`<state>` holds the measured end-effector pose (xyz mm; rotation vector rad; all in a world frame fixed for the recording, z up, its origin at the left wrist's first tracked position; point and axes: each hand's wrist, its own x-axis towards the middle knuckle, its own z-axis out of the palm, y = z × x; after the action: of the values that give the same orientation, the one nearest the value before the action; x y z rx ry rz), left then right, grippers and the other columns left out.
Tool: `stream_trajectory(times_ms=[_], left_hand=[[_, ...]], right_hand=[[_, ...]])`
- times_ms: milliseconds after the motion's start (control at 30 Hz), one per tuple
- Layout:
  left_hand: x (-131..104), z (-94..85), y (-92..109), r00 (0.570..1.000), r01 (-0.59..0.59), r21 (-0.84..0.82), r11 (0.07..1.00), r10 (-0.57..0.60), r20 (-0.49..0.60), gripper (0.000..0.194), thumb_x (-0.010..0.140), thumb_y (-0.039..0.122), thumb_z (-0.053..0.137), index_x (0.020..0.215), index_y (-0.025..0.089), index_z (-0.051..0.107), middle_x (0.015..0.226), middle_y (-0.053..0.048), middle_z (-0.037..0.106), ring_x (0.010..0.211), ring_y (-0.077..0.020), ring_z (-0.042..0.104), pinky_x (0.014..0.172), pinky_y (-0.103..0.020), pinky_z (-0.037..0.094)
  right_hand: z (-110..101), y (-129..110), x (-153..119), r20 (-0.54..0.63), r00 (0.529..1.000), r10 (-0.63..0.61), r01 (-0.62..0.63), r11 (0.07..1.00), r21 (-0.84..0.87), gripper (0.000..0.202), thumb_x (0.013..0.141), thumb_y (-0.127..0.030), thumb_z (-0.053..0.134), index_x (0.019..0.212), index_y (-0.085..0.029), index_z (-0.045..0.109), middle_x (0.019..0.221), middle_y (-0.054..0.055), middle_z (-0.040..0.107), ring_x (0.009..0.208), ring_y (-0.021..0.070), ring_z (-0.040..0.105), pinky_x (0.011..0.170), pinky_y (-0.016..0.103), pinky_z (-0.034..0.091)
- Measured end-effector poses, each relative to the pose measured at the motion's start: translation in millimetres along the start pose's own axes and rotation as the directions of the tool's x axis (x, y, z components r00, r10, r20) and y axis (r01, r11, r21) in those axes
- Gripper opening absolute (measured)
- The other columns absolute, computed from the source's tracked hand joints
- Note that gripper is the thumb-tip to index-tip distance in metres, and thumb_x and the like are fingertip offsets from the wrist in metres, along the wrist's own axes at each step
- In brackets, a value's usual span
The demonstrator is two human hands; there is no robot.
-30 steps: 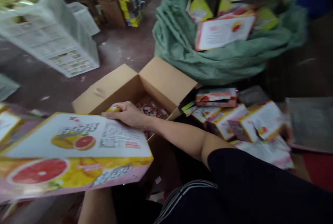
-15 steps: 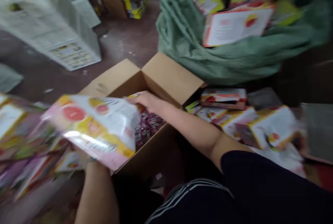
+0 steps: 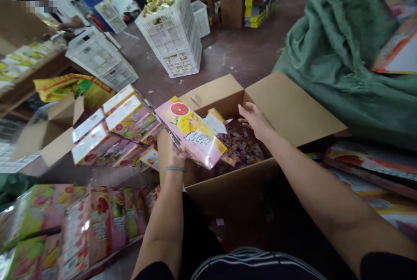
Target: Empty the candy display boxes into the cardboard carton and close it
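My left hand [image 3: 174, 154], a cord round its wrist, grips a pink printed packet box [image 3: 192, 130] from below and behind. The box tilts over an open cardboard carton [image 3: 228, 173], and its flap end points into the carton. Many small purple-pink sachets [image 3: 243, 145] lie inside the carton. Above them, on the right side, my right hand [image 3: 256, 119] is open with fingers apart, touching nothing that I can see. A yellow and white piece [image 3: 216, 119] shows behind the held box; whether it is part of that box I cannot tell.
Stacked printed boxes [image 3: 114, 128] stand left of the carton, with more rows of boxes [image 3: 97, 223] at lower left. White crates [image 3: 179, 32] rise beyond. A green sack [image 3: 329, 54] lies at right. Another person [image 3: 70, 17] is at far left.
My right hand has come off the box's far end and opened over the carton. The box has turned, showing its pink face. My view has swung left.
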<state>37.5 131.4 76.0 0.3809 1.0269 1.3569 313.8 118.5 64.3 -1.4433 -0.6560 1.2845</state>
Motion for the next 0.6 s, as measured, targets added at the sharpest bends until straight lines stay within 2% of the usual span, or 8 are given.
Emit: stream_trajectory(times_ms=[33, 100, 167, 267, 333, 467, 533, 600], left_hand=[[-2, -0.3, 1, 0.999, 0.01, -0.071, 0.997, -0.013, -0.035, 0.051, 0.104, 0.053, 0.039, 0.123, 0.02, 0.073, 0.11, -0.01, 0.08, 0.131, -0.0339, 0.064, 0.113, -0.051, 0.053], [-6, 2.5, -1, 0.997, 0.029, -0.172, 0.985, -0.042, -0.072, 0.053, 0.103, 0.055, 0.041, 0.129, 0.021, 0.073, 0.112, -0.011, 0.079, 0.127, -0.0354, 0.067, 0.11, -0.055, 0.054], [-9, 9.1, -10, 0.996, 0.042, -0.223, 0.974, -0.058, -0.068, 0.057, 0.101, 0.06, 0.042, 0.132, 0.023, 0.072, 0.116, -0.011, 0.078, 0.123, -0.0375, 0.068, 0.106, -0.057, 0.056], [-11, 18.7, -26, 0.989, 0.108, -0.271, 0.956, -0.132, -0.071, 0.068, 0.099, 0.072, 0.037, 0.132, 0.024, 0.072, 0.117, -0.012, 0.078, 0.116, -0.0385, 0.07, 0.099, -0.056, 0.06], [-10, 19.3, -30, 0.972, 0.173, -0.275, 0.946, -0.21, -0.11, 0.076, 0.099, 0.077, 0.031, 0.13, 0.021, 0.072, 0.11, -0.014, 0.078, 0.11, -0.0367, 0.072, 0.093, -0.052, 0.062], [-4, 6.8, -19, 0.968, 0.133, -0.213, 0.968, -0.174, -0.182, 0.087, 0.1, 0.08, 0.018, 0.127, 0.016, 0.071, 0.098, -0.014, 0.078, 0.096, -0.0318, 0.074, 0.084, -0.047, 0.063], [-3, 0.9, -15, 0.981, 0.13, -0.133, 0.983, -0.147, -0.123, 0.079, 0.101, 0.078, 0.026, 0.123, 0.017, 0.072, 0.095, -0.012, 0.078, 0.091, -0.0295, 0.075, 0.084, -0.045, 0.063], [-5, -1.5, -16, 0.972, 0.227, -0.015, 0.974, -0.228, -0.052, 0.066, 0.103, 0.071, 0.036, 0.114, 0.018, 0.074, 0.091, -0.01, 0.078, 0.088, -0.0285, 0.074, 0.086, -0.045, 0.062]], right_hand=[[3, 4, -6, 0.13, 0.991, 0.028, -0.031, 0.999, 0.02, 0.096, 0.08, -0.069, 0.078, 0.156, -0.027, 0.039, 0.144, 0.013, 0.06, 0.103, 0.023, 0.07, 0.076, 0.031, 0.061], [13, 14, -22, 0.446, 0.895, 0.013, -0.034, 0.999, 0.037, 0.125, 0.071, -0.079, 0.079, 0.167, -0.028, 0.016, 0.156, 0.015, 0.049, 0.122, 0.0288, 0.065, 0.093, 0.04, 0.062], [26, 24, -37, 0.576, 0.814, -0.081, 0.113, 0.993, -0.019, 0.14, 0.063, -0.074, 0.088, 0.169, -0.026, 0.01, 0.158, 0.017, 0.046, 0.138, 0.0341, 0.055, 0.114, 0.052, 0.051], [37, 26, -47, 0.383, 0.858, -0.344, 0.445, 0.868, -0.218, 0.129, 0.061, -0.064, 0.093, 0.165, -0.02, 0.029, 0.158, 0.02, 0.043, 0.147, 0.0408, 0.043, 0.126, 0.062, 0.034], [32, 17, -44, 0.272, 0.822, -0.501, 0.564, 0.782, -0.265, 0.119, 0.07, -0.067, 0.087, 0.163, -0.019, 0.031, 0.154, 0.021, 0.046, 0.143, 0.0406, 0.047, 0.123, 0.063, 0.039], [9, -4, -28, 0.332, 0.733, -0.594, 0.677, 0.686, -0.267, 0.115, 0.084, -0.075, 0.075, 0.169, -0.025, 0.016, 0.143, 0.017, 0.056, 0.127, 0.0361, 0.061, 0.11, 0.059, 0.053], [0, -10, -22, 0.364, 0.704, -0.61, 0.709, 0.641, -0.295, 0.111, 0.088, -0.079, 0.067, 0.17, -0.026, 0.015, 0.143, 0.016, 0.057, 0.127, 0.0357, 0.061, 0.108, 0.059, 0.055], [-4, -12, -18, 0.358, 0.662, -0.659, 0.75, 0.585, -0.309, 0.102, 0.093, -0.083, 0.056, 0.17, -0.028, 0.018, 0.146, 0.016, 0.056, 0.132, 0.0351, 0.059, 0.112, 0.059, 0.053]])
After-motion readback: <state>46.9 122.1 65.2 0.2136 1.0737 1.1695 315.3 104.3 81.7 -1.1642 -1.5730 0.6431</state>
